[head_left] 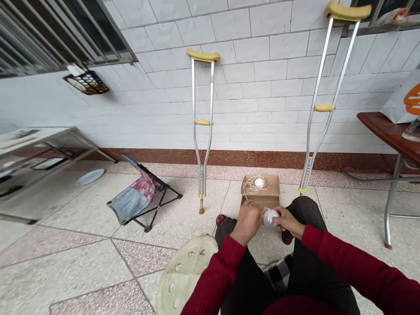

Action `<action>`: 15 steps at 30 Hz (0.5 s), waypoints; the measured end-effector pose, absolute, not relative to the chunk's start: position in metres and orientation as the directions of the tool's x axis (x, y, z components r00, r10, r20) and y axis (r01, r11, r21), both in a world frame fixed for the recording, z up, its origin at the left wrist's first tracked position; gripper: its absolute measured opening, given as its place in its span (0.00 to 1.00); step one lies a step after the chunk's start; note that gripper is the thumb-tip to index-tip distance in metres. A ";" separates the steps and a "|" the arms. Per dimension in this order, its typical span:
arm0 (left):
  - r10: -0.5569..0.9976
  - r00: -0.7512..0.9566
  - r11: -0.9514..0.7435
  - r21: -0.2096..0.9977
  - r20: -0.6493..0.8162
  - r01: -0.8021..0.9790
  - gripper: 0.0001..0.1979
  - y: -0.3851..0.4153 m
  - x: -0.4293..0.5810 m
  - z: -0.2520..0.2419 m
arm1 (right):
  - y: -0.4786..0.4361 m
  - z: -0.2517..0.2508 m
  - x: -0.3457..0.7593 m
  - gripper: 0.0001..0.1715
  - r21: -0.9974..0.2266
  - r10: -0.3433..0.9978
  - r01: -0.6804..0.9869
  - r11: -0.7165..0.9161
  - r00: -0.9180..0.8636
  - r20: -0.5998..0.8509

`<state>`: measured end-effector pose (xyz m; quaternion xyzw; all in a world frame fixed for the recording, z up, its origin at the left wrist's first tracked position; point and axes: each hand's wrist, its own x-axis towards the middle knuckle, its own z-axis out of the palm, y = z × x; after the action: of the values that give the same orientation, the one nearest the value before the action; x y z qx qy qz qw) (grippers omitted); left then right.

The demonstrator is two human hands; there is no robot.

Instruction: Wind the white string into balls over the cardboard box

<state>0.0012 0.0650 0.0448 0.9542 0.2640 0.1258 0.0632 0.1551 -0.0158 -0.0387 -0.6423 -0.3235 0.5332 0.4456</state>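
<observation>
A small ball of white yarn [270, 217] is held between my knees, with the fingers of my right hand [288, 222] closed on its right side. Against its left side, my left hand [250, 222] is closed, knuckles up, on a strand of the yarn; its fingertips are hidden. Just beyond my hands, an open cardboard box [273, 189] sits on the floor. Inside it lies a second white yarn ball [259, 182] among loose loops, and a strand runs from there toward my left hand.
Two crutches, a left one [202, 122] and a right one [323, 108], lean on the tiled wall. A folding stool [131, 203] stands to the left, and a pale round plastic stool [179, 280] is beside my left leg. On the right is a red-brown table [382, 127].
</observation>
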 end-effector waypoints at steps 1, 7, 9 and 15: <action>0.499 0.838 -0.866 0.168 0.220 0.472 0.12 0.054 0.003 0.044 | -0.004 -0.038 0.159 0.19 -0.906 0.860 -0.105 -0.409 0.287 -0.421; 0.638 0.757 -0.687 0.549 0.141 0.476 0.17 0.018 -0.010 -0.002 | 0.027 0.019 0.161 0.21 -0.938 0.892 -0.242 -0.250 0.320 -0.320; 0.679 0.730 -0.565 0.692 0.080 0.450 0.18 0.026 -0.016 -0.015 | 0.012 0.040 0.154 0.24 -0.953 0.946 -0.241 -0.184 0.222 -0.238; 0.621 0.775 -0.678 0.575 0.116 0.457 0.12 0.075 -0.018 0.001 | -0.039 0.023 0.145 0.25 -0.947 0.942 -0.044 -0.319 -0.123 -0.312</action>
<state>-0.0183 0.0748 0.0011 0.9032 0.2983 0.1529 0.2680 0.1450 -0.0391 0.0225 -0.5282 -0.4251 0.6169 0.3996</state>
